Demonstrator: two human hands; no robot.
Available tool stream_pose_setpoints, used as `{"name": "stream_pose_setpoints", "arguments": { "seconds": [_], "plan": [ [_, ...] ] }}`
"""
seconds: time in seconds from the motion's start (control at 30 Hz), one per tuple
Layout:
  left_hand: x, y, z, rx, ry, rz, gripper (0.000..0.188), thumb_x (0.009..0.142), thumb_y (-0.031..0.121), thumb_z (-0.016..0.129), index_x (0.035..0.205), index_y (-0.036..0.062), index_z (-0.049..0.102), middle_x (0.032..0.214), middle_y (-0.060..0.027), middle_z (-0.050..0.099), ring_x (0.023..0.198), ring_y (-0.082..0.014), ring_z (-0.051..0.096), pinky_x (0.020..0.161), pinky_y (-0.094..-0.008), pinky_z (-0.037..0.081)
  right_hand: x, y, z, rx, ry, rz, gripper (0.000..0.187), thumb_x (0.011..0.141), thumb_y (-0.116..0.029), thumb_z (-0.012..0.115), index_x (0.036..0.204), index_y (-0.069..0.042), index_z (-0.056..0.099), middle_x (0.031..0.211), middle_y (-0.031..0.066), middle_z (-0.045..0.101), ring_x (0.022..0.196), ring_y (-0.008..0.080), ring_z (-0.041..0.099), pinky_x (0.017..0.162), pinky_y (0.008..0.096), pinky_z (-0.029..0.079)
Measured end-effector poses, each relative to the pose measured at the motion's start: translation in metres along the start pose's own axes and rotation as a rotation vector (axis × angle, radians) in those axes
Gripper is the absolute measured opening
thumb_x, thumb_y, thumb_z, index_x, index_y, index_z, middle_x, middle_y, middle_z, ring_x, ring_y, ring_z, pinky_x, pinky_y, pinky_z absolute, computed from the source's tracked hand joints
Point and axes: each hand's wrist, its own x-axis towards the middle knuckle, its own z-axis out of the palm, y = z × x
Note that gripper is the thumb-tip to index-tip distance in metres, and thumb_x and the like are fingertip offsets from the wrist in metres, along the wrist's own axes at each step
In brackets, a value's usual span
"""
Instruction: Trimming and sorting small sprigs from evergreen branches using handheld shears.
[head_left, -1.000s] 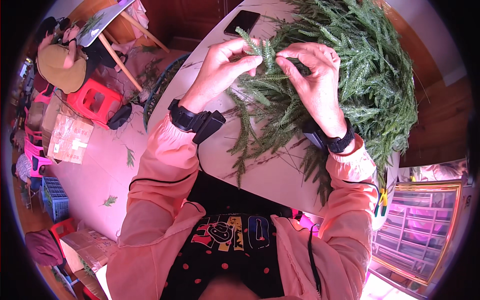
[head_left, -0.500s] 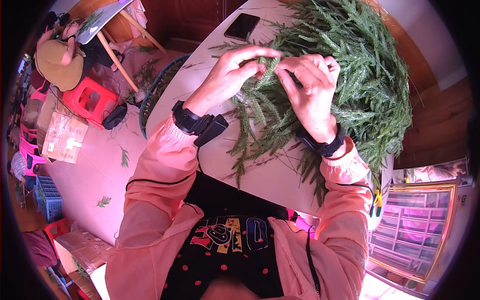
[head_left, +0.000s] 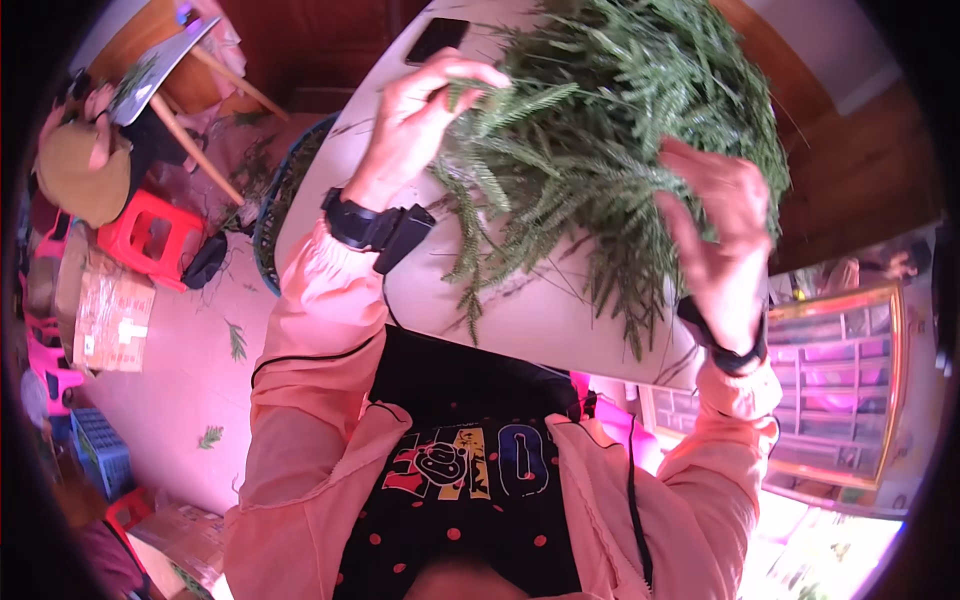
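Note:
My left hand (head_left: 425,115) is closed on the stem end of a green artificial pine sprig (head_left: 525,106), thumb and forefinger pinched together. The sprig's needled tips point right, over the table. A large heap of artificial pine branches (head_left: 650,95) covers the far right of the white table (head_left: 425,290), with some branches hanging toward me. At the heap's right side is my right hand (head_left: 728,225), a little blurred, its thumb and fingers apart and nothing seen between them. Whether its fingertips touch the needles I cannot tell. Both wrists wear black straps.
A black phone (head_left: 437,40) lies at the table's far left. Left of the table are a round basket (head_left: 262,235), a red plastic stool (head_left: 155,240), a cardboard box (head_left: 115,320) and a blue crate (head_left: 100,450). Another person (head_left: 85,170) sits at a far table.
My hands have parted. The right one has let go near the sprig and swung right and toward me, opening. The left has shifted left with the sprig.

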Motion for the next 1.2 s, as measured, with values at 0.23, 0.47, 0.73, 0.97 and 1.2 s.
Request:
{"name": "stream_pose_setpoints", "arguments": {
  "seconds": [0.23,0.47,0.73,0.97,1.2],
  "plan": [
    [-0.004,0.008,-0.005,0.083,-0.006,0.058,0.021,0.085,-0.004,0.049,0.101,-0.0025,0.063,0.105,-0.0086,0.056,0.094,-0.0169,0.058,0.087,-0.0274,0.044,-0.164,0.093,-0.103,-0.11,-0.218,1.006,0.031,0.085,-0.015,0.065,0.112,0.0,0.063,0.108,0.0149,0.066,0.096,0.0217,0.063,0.084,0.0323,0.048],
    [-0.006,-0.009,0.007,0.007,-0.153,-0.004,0.023,0.086,-0.004,0.048,0.105,-0.0017,0.06,0.108,-0.0097,0.053,0.1,-0.0201,0.056,0.091,-0.0307,0.042,-0.27,0.114,-0.084,-0.241,-0.346,0.956,0.045,0.078,-0.021,0.069,0.117,0.0,0.06,0.097,0.0202,0.065,0.091,0.0292,0.064,0.083,0.035,0.048],
    [-0.009,-0.006,0.005,0.054,-0.126,-0.036,0.021,0.087,-0.004,0.047,0.102,-0.0022,0.062,0.105,-0.0093,0.053,0.097,-0.0199,0.058,0.087,-0.0294,0.045,-0.289,0.156,-0.07,-0.308,-0.448,1.039,0.031,0.078,-0.019,0.062,0.102,0.001,0.06,0.087,0.0149,0.064,0.07,0.026,0.059,0.065,0.0358,0.048],
    [0.004,0.002,0.022,0.035,-0.079,0.061,0.03,0.083,-0.011,0.042,0.098,0.0004,0.066,0.095,-0.0045,0.058,0.087,-0.0115,0.054,0.074,-0.0204,0.042,-0.187,0.062,-0.11,0.932,0.371,1.201,0.039,0.081,-0.013,0.051,0.116,0.003,0.053,0.099,0.0115,0.059,0.087,0.0201,0.06,0.069,0.0311,0.05],
    [-0.005,0.009,0.016,0.33,-0.055,0.141,0.04,0.073,-0.016,0.041,0.095,0.0034,0.068,0.09,-0.0055,0.058,0.082,-0.0154,0.055,0.071,-0.0228,0.042,-0.052,-0.003,-0.027,1.444,-0.4,0.839,0.042,0.076,-0.004,0.048,0.114,0.013,0.052,0.095,0.0179,0.062,0.08,0.025,0.063,0.077,0.0339,0.051]
  ]
}}
